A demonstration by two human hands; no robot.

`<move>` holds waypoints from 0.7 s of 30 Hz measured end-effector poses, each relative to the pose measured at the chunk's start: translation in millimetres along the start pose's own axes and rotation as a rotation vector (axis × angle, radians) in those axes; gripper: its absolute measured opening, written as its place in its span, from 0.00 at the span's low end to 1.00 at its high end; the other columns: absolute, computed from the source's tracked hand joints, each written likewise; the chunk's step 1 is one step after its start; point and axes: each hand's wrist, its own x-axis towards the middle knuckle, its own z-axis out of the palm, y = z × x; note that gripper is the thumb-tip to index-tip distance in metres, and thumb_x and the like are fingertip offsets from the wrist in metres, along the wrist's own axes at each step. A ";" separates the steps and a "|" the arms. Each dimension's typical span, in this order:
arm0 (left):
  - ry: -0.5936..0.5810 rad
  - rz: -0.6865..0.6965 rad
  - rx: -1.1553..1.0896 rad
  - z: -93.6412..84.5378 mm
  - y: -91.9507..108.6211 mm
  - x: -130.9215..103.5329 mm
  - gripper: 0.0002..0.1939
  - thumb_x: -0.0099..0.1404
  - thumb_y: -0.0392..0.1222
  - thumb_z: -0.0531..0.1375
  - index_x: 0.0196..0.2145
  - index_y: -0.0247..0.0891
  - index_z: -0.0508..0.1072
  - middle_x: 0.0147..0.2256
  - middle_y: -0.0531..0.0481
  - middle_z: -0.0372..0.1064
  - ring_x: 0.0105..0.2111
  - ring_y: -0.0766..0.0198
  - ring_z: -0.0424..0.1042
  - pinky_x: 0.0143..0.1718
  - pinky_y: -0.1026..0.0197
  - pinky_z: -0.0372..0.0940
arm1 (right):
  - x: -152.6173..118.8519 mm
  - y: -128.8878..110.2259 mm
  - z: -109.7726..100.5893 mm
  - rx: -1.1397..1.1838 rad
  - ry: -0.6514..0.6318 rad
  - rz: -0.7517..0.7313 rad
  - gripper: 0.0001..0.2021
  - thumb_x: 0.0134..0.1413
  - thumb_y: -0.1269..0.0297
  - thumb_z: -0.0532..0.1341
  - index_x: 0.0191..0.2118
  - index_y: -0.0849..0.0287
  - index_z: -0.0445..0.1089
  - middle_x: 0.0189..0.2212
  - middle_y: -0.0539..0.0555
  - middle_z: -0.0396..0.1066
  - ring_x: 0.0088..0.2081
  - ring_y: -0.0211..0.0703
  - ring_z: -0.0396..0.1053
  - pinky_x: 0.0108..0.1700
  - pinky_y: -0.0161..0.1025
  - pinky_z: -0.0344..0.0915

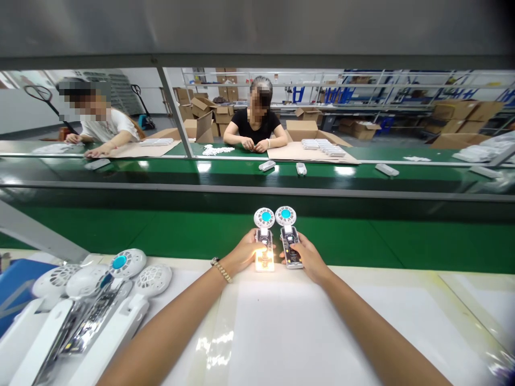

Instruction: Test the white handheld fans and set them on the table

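Note:
My left hand (245,252) is closed around a small handheld fan (264,236) with a white round head, a turquoise centre and a clear-fronted handle. The lower part of that handle glows warm yellow. In my right hand (309,257) is a second handheld fan (290,249) of the same kind, its dark circuit board visible and its handle not glowing. Both fans are held side by side, heads up, over the table's far edge. My thumbs lie on the handle fronts.
Several more fans (120,289) lie piled on the white table (281,332) at left. Beyond runs a green conveyor (346,185) carrying white casings (387,170). Two co-workers sit across it, near cardboard sheets (277,151). A metal post (40,230) stands at left; a shelf (257,32) hangs overhead.

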 end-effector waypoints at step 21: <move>-0.029 0.003 0.050 0.6 0.7 -2.5 0.25 0.43 0.24 0.61 0.40 0.36 0.62 0.42 0.45 0.67 0.38 0.56 0.73 0.44 0.48 0.65 | -2.2 -1.5 -0.8 0.061 -0.018 0.013 0.26 0.39 0.69 0.61 0.48 0.54 0.57 0.28 0.47 0.71 0.29 0.47 0.73 0.31 0.43 0.70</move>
